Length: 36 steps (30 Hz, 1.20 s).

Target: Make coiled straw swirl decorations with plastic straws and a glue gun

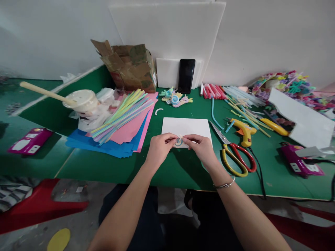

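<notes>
My left hand (159, 148) and my right hand (200, 148) meet over the near edge of a white sheet of paper (187, 127) on the green table (183, 167). Both pinch a small rolled coil of pale blue and cream straw (179, 141) between their fingertips. The fingers of both hands are closed round it. A thin bracelet sits on my right wrist.
Scissors with red and yellow handles (237, 157) and a yellow glue gun (244, 132) lie right of the paper. Coloured paper sheets with long straws (123, 120) lie left. Finished straw shapes (175, 98), a phone (186, 75), a cardboard box (131, 66) and a straw pile (235, 96) stand behind.
</notes>
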Tool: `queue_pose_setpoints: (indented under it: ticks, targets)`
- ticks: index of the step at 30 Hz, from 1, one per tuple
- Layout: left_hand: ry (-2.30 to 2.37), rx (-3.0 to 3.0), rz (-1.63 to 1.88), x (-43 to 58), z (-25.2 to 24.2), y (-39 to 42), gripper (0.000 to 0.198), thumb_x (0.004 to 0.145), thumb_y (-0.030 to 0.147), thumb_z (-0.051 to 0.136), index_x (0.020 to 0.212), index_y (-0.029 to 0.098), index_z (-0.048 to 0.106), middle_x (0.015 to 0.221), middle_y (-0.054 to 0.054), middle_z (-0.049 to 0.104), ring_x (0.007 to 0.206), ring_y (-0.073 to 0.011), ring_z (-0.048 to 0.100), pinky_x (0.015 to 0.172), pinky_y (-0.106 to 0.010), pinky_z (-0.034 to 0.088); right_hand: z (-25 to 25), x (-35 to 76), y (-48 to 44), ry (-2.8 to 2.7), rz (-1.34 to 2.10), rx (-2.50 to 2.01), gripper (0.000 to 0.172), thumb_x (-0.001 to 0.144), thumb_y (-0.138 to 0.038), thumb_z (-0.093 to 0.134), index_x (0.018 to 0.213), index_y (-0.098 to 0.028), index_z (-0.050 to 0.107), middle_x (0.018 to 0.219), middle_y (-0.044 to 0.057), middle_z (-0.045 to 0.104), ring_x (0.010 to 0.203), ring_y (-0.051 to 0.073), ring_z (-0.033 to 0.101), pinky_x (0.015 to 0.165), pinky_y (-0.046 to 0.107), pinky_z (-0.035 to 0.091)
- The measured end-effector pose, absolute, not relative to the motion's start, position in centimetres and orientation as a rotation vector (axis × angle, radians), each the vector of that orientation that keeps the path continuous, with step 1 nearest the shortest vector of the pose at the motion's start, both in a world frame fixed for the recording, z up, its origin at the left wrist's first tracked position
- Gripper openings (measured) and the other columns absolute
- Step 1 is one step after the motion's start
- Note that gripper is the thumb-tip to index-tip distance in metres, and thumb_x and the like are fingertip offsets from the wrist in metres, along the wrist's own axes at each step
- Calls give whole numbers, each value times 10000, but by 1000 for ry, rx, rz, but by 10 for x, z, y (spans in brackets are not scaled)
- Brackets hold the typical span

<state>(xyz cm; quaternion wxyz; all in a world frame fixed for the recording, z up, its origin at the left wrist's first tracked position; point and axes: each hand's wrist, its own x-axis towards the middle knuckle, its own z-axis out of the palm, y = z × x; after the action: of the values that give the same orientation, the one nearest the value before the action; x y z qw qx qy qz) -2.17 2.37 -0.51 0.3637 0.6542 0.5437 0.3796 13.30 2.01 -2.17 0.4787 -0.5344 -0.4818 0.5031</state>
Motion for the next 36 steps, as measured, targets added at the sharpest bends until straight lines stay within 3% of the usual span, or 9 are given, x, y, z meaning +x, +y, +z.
queue_pose_setpoints:
  ticks: [13, 20, 27, 36]
  targets:
    - [1391, 1946, 998, -21, -8, 22, 140, 773, 157, 580, 745, 227, 698, 774, -5, 728, 674, -160, 653, 653, -250, 508, -24, 132, 21, -1019, 1361, -1236, 239, 529, -391, 773, 658, -197, 719, 669, 3, 683, 567, 117, 568, 560, 282, 515]
    - [1358, 1915, 956, -22, -6, 22, 127, 778, 162, 579, 777, 223, 690, 782, -7, 721, 700, -158, 658, 650, -238, 504, -23, 134, 21, -1065, 1351, -1255, 200, 542, -347, 773, 653, -189, 722, 606, -6, 677, 526, 110, 567, 553, 281, 515]
    - [1332, 1858, 882, -24, -3, 22, 218, 772, 162, 579, 966, 242, 637, 714, 15, 693, 685, -150, 656, 650, -234, 506, -25, 139, 22, -1140, 1386, -1263, 170, 565, -312, 760, 679, -188, 734, 633, 11, 699, 576, 131, 606, 602, 298, 524]
    - [1292, 1914, 738, -29, 1, 22, 161, 779, 220, 559, 909, 240, 654, 675, 7, 672, 622, -158, 633, 581, -242, 475, -27, 141, 23, -1245, 1405, -1274, 133, 569, -307, 747, 635, -193, 732, 629, 19, 705, 563, 137, 609, 564, 291, 525]
